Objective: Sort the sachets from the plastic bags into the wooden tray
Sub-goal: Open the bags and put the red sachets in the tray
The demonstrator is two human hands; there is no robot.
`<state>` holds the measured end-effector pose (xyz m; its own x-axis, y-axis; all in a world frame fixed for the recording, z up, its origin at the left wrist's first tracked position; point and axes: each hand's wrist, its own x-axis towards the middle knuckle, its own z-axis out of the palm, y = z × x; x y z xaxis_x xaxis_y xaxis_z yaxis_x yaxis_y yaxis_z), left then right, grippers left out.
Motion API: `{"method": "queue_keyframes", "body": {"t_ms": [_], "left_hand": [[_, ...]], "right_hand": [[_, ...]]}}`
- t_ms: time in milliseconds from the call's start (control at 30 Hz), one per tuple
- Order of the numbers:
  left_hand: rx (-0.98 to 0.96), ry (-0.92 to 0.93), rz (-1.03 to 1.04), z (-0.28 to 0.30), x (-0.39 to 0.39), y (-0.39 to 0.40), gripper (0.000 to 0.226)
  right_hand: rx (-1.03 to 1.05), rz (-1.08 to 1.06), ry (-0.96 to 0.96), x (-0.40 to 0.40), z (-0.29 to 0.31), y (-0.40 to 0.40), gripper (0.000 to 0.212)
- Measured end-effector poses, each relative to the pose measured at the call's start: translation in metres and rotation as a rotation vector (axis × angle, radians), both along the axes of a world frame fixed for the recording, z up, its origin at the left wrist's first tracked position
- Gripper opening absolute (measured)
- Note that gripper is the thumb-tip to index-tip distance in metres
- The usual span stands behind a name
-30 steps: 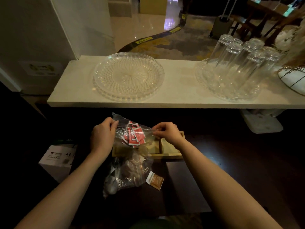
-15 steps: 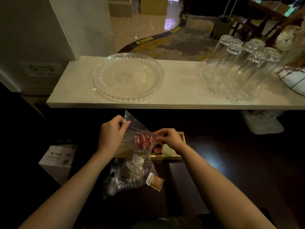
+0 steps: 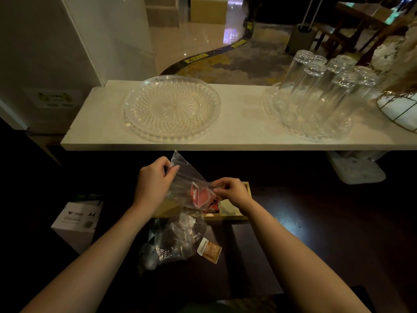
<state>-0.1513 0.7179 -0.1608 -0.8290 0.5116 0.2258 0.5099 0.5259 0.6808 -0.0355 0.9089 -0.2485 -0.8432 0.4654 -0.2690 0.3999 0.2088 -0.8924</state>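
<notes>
I hold a clear plastic bag [image 3: 185,179] tilted over the wooden tray [image 3: 234,215]. My left hand [image 3: 153,181] pinches the bag's upper corner and lifts it. My right hand [image 3: 230,192] grips the bag's lower mouth edge. Red sachets [image 3: 199,196] crowd at the mouth of the bag, and a few red sachets [image 3: 212,207] lie in the tray below. A second clear bag [image 3: 173,240] with darker sachets lies on the dark table in front of the tray. A loose brown sachet [image 3: 209,250] lies beside it.
A white ledge [image 3: 237,134] behind the tray carries a glass platter [image 3: 172,107] and a glass tray of upturned tumblers [image 3: 322,91]. A white A4 paper box [image 3: 77,222] stands lower left. A wire basket [image 3: 399,111] sits at the far right.
The bag has been tipped: my left hand rose with its corner, my right hand lowered the mouth toward the tray. Red sachets slid to the mouth, and some now lie in the tray.
</notes>
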Motion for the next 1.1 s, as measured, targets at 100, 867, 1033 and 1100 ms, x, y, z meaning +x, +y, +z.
{"method": "queue_keyframes", "body": {"t_ms": [100, 867, 1033, 1100], "left_hand": [[0.054, 0.011, 0.001, 0.007, 0.006, 0.002, 0.028], [0.094, 0.108, -0.006, 0.019, 0.011, -0.004, 0.025], [0.123, 0.113, 0.033, 0.018, 0.010, -0.009, 0.023], [0.134, 0.127, 0.061, 0.016, 0.009, -0.012, 0.022]], "right_hand": [[0.029, 0.001, 0.037, 0.001, 0.002, -0.002, 0.019], [0.086, -0.064, 0.105, 0.011, 0.002, -0.005, 0.014], [0.164, -0.066, 0.112, 0.015, 0.002, -0.004, 0.008], [0.246, -0.054, 0.111, 0.016, 0.003, -0.005, 0.005]]}}
